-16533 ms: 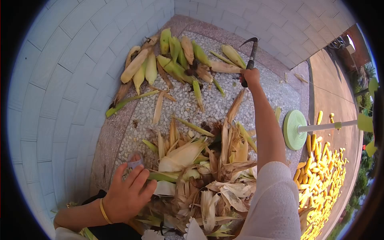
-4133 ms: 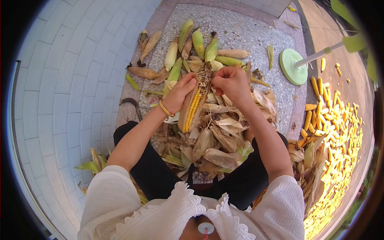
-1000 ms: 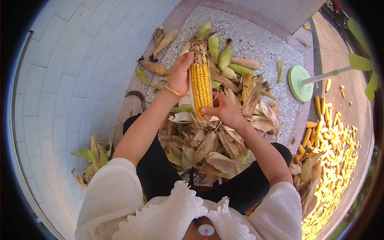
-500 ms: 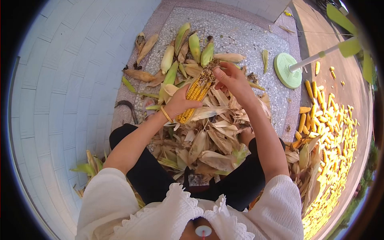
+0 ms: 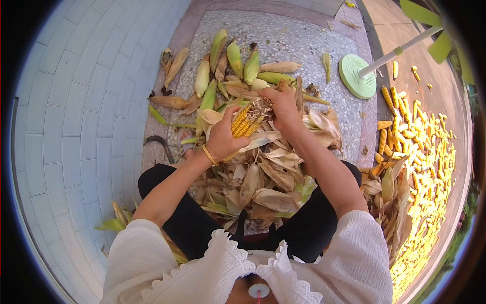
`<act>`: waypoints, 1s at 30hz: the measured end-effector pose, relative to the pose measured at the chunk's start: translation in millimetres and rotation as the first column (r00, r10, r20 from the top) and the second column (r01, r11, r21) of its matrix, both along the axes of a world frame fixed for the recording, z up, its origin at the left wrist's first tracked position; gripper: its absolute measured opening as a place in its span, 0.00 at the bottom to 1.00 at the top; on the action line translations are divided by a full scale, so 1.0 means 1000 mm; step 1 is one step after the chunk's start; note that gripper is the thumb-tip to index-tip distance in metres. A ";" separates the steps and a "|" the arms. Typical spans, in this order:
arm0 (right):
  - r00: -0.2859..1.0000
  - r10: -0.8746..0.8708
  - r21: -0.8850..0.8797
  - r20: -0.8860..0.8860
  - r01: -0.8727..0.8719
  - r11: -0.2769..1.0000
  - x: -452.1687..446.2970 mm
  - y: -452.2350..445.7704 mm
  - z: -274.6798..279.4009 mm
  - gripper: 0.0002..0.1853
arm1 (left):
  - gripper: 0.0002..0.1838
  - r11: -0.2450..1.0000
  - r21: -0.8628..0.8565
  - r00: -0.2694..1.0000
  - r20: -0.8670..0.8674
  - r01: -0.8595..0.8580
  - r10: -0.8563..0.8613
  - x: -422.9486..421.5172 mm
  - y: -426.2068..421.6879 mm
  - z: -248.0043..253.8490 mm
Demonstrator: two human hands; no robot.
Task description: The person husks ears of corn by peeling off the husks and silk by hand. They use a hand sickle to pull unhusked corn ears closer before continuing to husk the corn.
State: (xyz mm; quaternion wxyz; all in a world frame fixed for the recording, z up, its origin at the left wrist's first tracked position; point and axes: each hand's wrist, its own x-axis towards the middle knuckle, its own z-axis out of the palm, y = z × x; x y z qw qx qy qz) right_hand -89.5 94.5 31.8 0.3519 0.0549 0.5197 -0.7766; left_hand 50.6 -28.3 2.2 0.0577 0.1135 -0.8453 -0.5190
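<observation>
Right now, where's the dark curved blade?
Head view, left of centre: the dark curved blade lies on the floor between the tiled wall and the sandalled foot, just beyond the left knee.

Head camera: above the white collar (image 5: 220, 256), facing forward and down
Corn cob (image 5: 246, 121): close, near mid-frame
Tiled wall (image 5: 76, 126): bowed by the wide, round view
Right rim: blurred, perhaps greenery (image 5: 459, 235)
</observation>
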 end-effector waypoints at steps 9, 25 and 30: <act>0.961 0.015 0.044 0.277 -0.028 0.999 -0.006 -0.003 -0.030 0.05 | 0.33 0.471 0.882 0.995 -0.034 -0.013 0.091 -0.007 -0.015 0.040; 0.982 -0.040 0.289 0.187 -0.016 0.957 -0.030 0.065 -0.063 0.18 | 0.20 0.131 0.968 0.713 0.064 -0.215 0.699 -0.014 -0.134 0.008; 0.786 0.419 0.730 -0.455 0.060 0.680 -0.057 0.078 -0.086 0.34 | 0.15 0.216 0.943 0.757 0.053 -0.252 0.651 -0.023 -0.114 0.005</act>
